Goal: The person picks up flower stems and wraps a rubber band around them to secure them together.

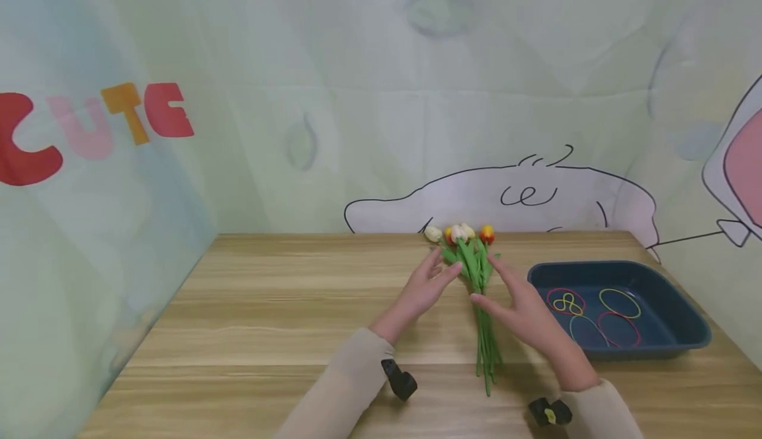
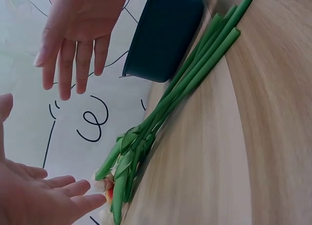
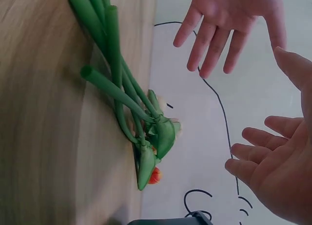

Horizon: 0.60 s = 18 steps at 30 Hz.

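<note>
A bunch of tulips (image 1: 479, 293) lies on the wooden table, its white and orange-red heads toward the back wall and its green stems toward the front. To its left is my left hand (image 1: 424, 290), fingers spread and holding nothing. My right hand (image 1: 524, 308) is on the other side of the stems, also with spread fingers and nothing in it. In the left wrist view the stems (image 2: 195, 69) lie loosely together, and both palms face each other apart from them. The right wrist view shows the stem ends (image 3: 100, 79) fanned and crossing, the right hand (image 3: 273, 161) beside the bunch.
A dark blue tray (image 1: 667, 293) stands on the right of the table (image 1: 268, 320). Several coloured rubber bands, including a yellow band (image 1: 620, 303), lie in it. A printed cloth (image 1: 309, 49) hangs behind the table's back edge.
</note>
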{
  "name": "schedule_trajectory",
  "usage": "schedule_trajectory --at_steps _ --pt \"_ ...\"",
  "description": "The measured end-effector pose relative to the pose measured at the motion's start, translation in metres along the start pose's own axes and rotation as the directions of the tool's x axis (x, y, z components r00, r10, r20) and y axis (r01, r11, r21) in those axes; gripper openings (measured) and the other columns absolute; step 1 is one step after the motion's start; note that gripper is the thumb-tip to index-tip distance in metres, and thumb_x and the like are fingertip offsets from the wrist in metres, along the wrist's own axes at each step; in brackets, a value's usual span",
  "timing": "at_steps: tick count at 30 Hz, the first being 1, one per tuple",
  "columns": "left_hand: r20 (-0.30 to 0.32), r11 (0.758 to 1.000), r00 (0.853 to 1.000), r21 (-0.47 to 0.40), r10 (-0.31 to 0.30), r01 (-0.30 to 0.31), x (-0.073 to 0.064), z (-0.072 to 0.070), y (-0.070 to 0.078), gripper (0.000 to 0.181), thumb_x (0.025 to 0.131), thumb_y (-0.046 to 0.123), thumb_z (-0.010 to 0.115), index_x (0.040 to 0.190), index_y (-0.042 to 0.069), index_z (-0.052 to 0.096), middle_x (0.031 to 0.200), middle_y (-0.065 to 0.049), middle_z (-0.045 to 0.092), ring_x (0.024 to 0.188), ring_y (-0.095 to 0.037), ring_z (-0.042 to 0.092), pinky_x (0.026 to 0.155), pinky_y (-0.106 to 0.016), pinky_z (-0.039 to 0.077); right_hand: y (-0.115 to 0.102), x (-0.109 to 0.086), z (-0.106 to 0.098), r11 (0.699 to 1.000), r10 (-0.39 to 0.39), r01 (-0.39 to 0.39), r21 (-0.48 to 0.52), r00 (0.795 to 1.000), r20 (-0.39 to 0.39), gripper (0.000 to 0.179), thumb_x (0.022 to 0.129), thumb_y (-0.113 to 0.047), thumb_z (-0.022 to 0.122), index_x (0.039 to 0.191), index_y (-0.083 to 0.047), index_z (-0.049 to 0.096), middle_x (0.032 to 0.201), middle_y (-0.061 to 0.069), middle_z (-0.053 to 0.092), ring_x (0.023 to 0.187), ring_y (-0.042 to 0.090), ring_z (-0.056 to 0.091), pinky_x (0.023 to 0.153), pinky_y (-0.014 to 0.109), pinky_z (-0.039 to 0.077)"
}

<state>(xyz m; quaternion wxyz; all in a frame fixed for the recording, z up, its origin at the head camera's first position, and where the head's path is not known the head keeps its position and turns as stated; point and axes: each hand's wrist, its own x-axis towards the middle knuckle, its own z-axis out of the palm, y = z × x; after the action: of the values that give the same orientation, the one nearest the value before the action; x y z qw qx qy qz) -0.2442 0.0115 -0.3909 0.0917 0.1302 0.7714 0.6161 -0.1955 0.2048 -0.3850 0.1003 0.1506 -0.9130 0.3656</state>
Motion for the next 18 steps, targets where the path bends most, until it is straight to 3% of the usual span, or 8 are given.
schedule_trajectory --at_steps 7,18 --pt "-0.007 0.998 1.000 -0.058 -0.030 0.030 0.009 0.011 -0.005 0.080 0.094 0.053 0.053 0.152 0.006 0.025 0.151 -0.019 0.036 0.135 -0.035 0.040 0.112 -0.055 0.035 0.006 0.005 0.008 0.999 0.055 -0.055 0.003 0.998 0.022 0.076 0.091 -0.032 0.067 0.148 0.001 0.029 0.147 0.032 0.033 0.134 0.051 0.032 0.108 0.067 0.031" --pt "-0.057 0.992 0.993 -0.077 -0.103 0.099 0.024 0.033 -0.017 0.080 0.093 0.052 0.054 0.149 0.001 0.029 0.145 -0.023 0.042 0.132 -0.038 0.044 0.110 -0.053 0.038 0.022 0.009 0.016 0.991 0.129 -0.131 0.024 0.989 0.066 0.077 0.090 -0.029 0.068 0.147 0.006 0.028 0.147 0.032 0.033 0.134 0.050 0.032 0.107 0.064 0.035"
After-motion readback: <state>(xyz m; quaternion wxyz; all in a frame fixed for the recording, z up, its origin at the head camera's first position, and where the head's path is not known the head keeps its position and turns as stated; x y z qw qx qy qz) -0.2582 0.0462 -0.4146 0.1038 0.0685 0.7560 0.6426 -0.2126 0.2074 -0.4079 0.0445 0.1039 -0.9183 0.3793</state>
